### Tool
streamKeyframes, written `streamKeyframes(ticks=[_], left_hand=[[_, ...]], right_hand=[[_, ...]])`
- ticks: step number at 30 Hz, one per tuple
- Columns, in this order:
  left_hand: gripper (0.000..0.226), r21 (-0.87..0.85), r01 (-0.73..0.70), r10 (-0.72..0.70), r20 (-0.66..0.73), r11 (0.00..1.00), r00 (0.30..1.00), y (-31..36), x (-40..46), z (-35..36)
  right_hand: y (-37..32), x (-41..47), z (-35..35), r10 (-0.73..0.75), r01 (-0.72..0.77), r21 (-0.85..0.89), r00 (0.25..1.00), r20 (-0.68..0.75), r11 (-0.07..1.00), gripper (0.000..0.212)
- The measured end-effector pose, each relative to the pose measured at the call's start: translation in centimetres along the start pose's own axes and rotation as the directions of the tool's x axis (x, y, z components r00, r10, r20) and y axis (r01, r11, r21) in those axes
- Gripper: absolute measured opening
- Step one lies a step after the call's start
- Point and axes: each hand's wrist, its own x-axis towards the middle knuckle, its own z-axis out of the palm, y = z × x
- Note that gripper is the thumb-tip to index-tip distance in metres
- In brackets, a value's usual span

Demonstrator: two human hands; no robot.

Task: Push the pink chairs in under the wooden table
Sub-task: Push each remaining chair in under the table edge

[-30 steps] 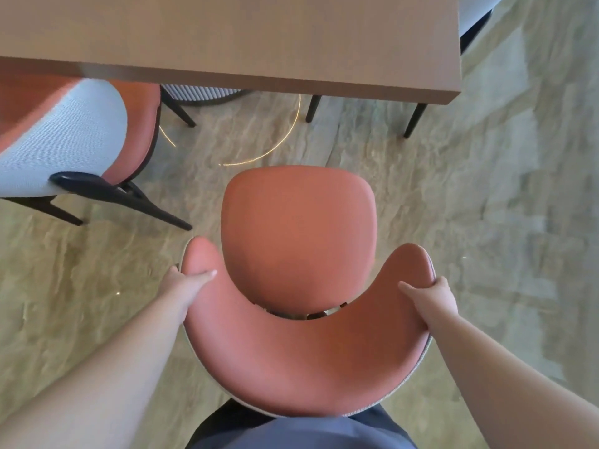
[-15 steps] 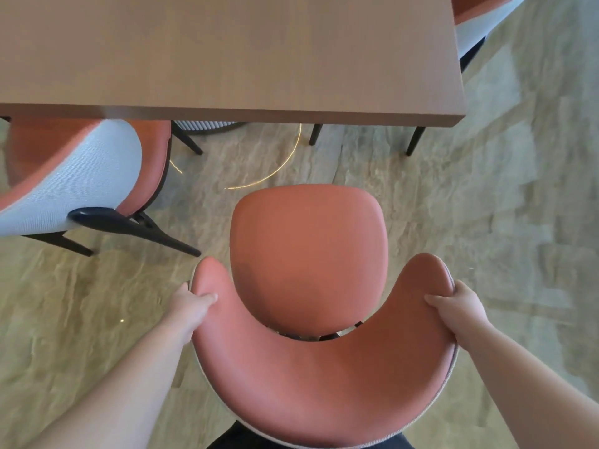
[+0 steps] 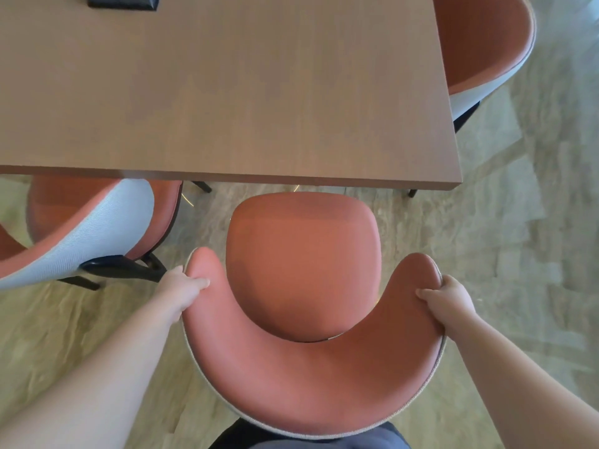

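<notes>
Left hand [image 3: 184, 288] grips the left tip of the curved backrest of the pink upholstered chair [image 3: 304, 306], fingers curled over it. Right hand [image 3: 449, 298] clasps the right tip. Seat front lies just short of the brown wooden rectangular table [image 3: 227, 92] edge.

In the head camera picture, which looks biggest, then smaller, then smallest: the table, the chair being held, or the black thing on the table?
1. Table, though cut off by the picture's edges.
2. Held chair, gripped by the left hand and right hand; being nearer the camera may enlarge it.
3. Black thing, mostly cut off, so its full size is unsure.
</notes>
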Motion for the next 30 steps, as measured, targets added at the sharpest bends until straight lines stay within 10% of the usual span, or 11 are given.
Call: streamKeyframes(ticks=[14, 30], left_hand=[[0.078, -0.04, 0.03, -0.032, -0.047, 0.999, 0.998, 10.3, 8.9, -0.5], [0.022, -0.074, -0.032, 0.026, -0.077, 0.997, 0.997, 13.1, 14.4, -2.0]], right_hand=[[-10.3, 9.5, 1.5, -0.013, 0.013, -0.004, 1.0, -0.014, 1.0, 0.019], [-14.8, 12.5, 4.0, 0.04, -0.04, 0.019, 0.999, -0.015, 0.999, 0.019]])
